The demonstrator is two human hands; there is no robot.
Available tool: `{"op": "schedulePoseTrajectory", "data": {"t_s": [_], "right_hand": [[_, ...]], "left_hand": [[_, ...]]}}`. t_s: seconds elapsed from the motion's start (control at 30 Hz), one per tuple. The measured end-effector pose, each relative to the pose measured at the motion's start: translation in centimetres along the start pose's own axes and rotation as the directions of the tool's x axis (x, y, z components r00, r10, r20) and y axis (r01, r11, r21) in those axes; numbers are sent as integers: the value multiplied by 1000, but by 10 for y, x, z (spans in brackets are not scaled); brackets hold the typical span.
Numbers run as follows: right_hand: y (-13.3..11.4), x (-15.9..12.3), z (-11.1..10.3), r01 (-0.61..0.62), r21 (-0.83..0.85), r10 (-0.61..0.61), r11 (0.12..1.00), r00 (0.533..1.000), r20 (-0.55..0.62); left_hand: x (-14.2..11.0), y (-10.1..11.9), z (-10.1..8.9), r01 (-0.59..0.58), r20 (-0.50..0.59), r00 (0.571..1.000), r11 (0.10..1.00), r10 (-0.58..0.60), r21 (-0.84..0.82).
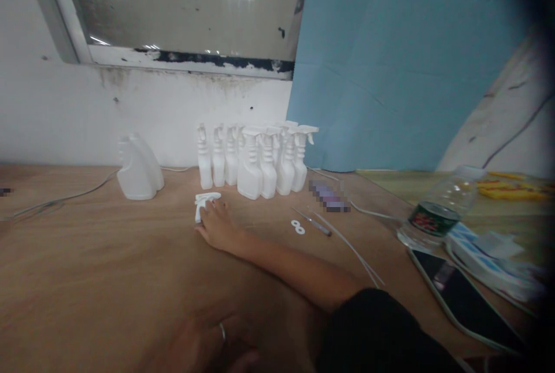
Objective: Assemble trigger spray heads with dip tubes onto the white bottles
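My right hand (221,225) reaches out over the table with its fingers closed on a white spray trigger head (202,209), which rests at the tabletop. Part of the trigger head is hidden behind the fingers. Low in the picture, my left hand (203,341) is smeared by motion, and a ring shows on one finger. Its fingertips cannot be made out. Just beyond my right hand, several white spray bottles (250,179) stand upright in a group with trigger heads on. Farther left are white bottles (137,176) without trigger heads.
Right of my hand lie white rings (298,226), a thin pointed tool (318,225) and thin white tubes (351,246). A clear water bottle (436,217), a phone (466,301) and a power strip (485,266) occupy the right side. Cables cross the back of the wooden table (87,280).
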State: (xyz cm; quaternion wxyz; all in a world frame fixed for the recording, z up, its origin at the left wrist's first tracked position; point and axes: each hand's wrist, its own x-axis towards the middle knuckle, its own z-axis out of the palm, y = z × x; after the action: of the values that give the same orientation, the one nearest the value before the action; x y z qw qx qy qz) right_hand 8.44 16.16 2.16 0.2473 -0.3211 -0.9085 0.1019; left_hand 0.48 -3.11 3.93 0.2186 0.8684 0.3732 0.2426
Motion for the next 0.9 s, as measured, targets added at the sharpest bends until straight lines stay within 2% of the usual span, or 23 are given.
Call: {"op": "schedulePoseTrajectory", "data": {"t_s": [0.1,0.23,0.3,0.37,0.47,0.57,0.67,0.73,0.83,0.9], "right_hand": [[0,-40,-19,98,-78,-93,992,993,66],[-9,-89,-53,258,-61,-243,964,953,180],[-13,-108,-68,224,14,-223,974,960,169],[-15,-123,-77,117,90,-126,989,986,111],[-12,-137,-78,-61,134,58,989,998,24],[-9,-145,-74,-133,126,131,983,991,27],[-15,-153,-73,-108,163,99,981,993,63],[-24,-158,-77,-43,178,27,983,995,93],[-31,-161,-91,71,203,-101,977,985,141],[-24,-159,-103,53,208,-74,977,992,98]], "left_hand": [[2,-8,-4,-11,-121,992,998,19,64],[5,-25,-6,18,-305,951,983,39,182],[6,-34,-6,62,-381,924,965,41,256],[7,-38,-5,104,-425,905,950,33,295],[9,-40,0,122,-391,920,949,2,290],[9,-40,7,147,-340,939,953,-50,264],[9,-42,13,220,-324,935,951,-142,219],[9,-42,15,257,-313,930,949,-191,184],[9,-38,14,218,-204,960,970,-193,107],[10,-34,13,189,-137,974,980,-179,66]]}}
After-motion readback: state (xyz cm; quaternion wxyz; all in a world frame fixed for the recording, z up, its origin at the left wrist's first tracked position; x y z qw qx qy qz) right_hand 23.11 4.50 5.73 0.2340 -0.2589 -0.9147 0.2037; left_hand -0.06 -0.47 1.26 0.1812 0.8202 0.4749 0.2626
